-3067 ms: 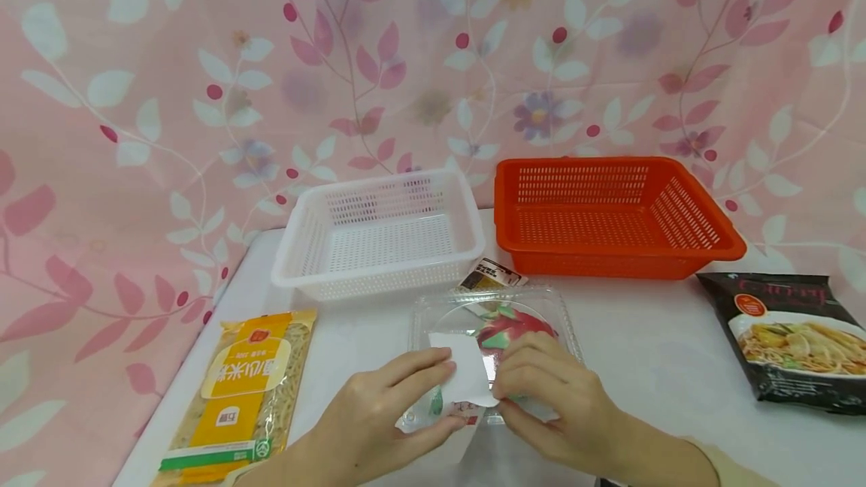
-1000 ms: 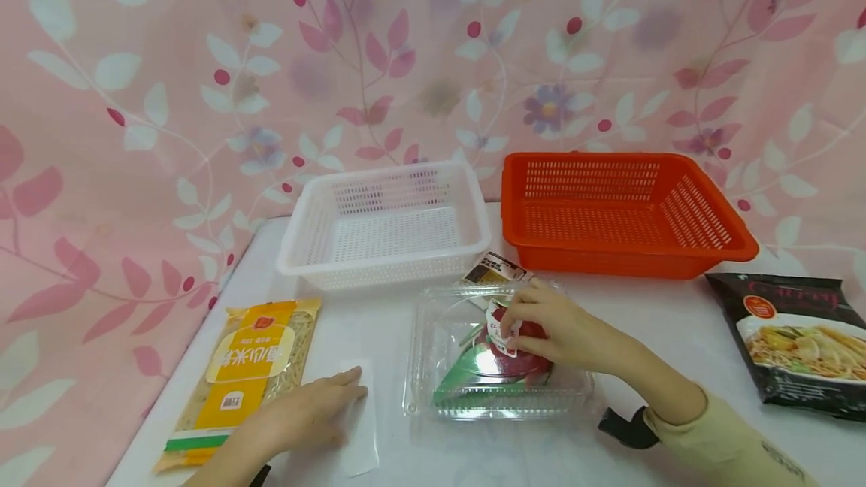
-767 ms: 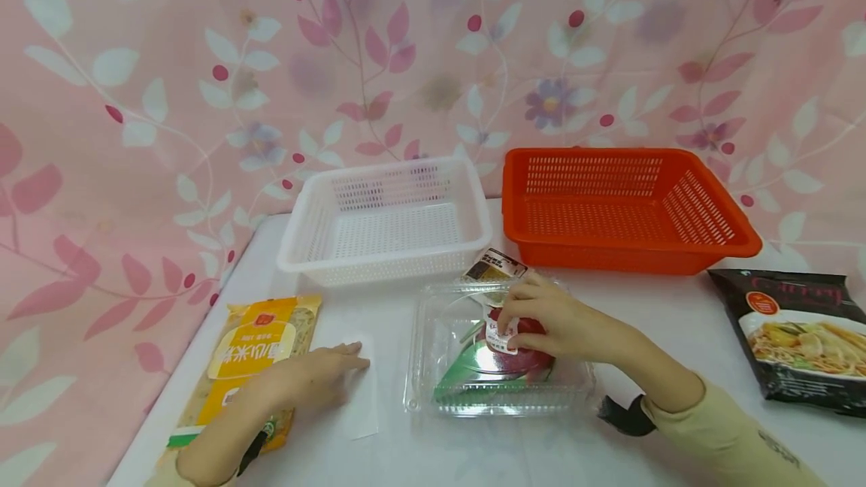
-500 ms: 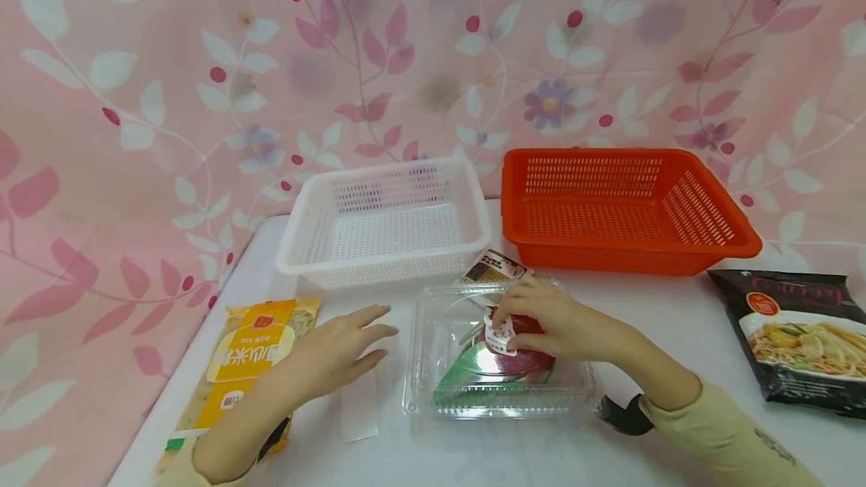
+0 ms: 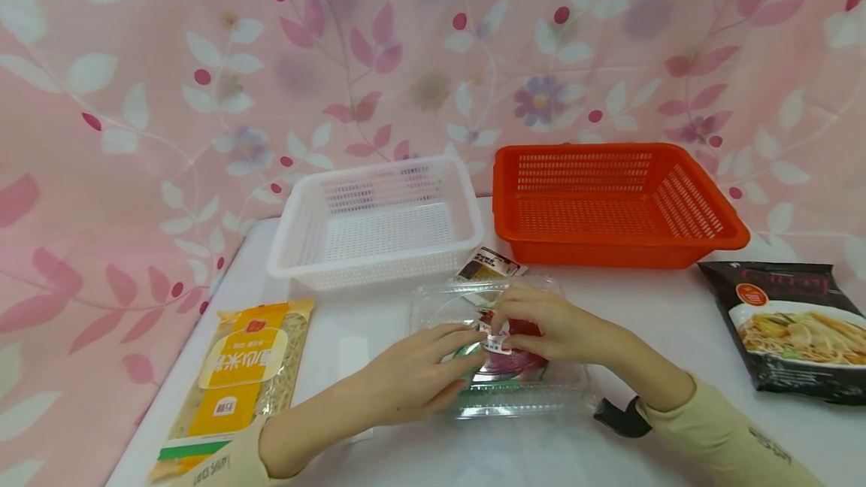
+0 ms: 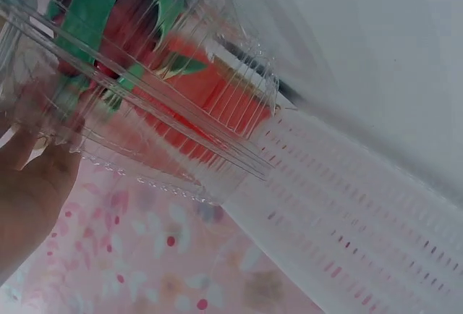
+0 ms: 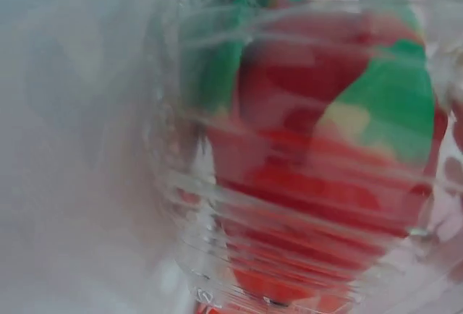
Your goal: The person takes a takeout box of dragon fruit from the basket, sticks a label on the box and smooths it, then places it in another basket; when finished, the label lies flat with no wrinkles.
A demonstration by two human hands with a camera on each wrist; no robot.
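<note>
A clear plastic clamshell box (image 5: 504,400) stands on the table, with a red-and-green fruit (image 5: 521,363), like a dragon fruit, inside. Over its lid my right hand (image 5: 558,325) pinches a small printed sticker (image 5: 497,340) between thumb and fingers. From the left, my left hand (image 5: 416,374) reaches over the box, its extended fingertips at the sticker's left edge. The left wrist view shows this hand's fingers (image 6: 47,176) beside the box. In the right wrist view the fruit (image 7: 304,176) is blurred behind plastic, and the right hand is hard to make out.
A white strip of paper (image 5: 354,352) lies left of the box, partly behind my left forearm. Further left is a yellow noodle packet (image 5: 243,367). Behind stand white (image 5: 379,265) and red (image 5: 609,252) baskets, with a small card (image 5: 489,264) before them. A black noodle bag (image 5: 791,329) lies right.
Both hands were at a white paper over the box. The left hand then left the white strip on the table and moved right to the sticker. The right hand stayed over the lid.
</note>
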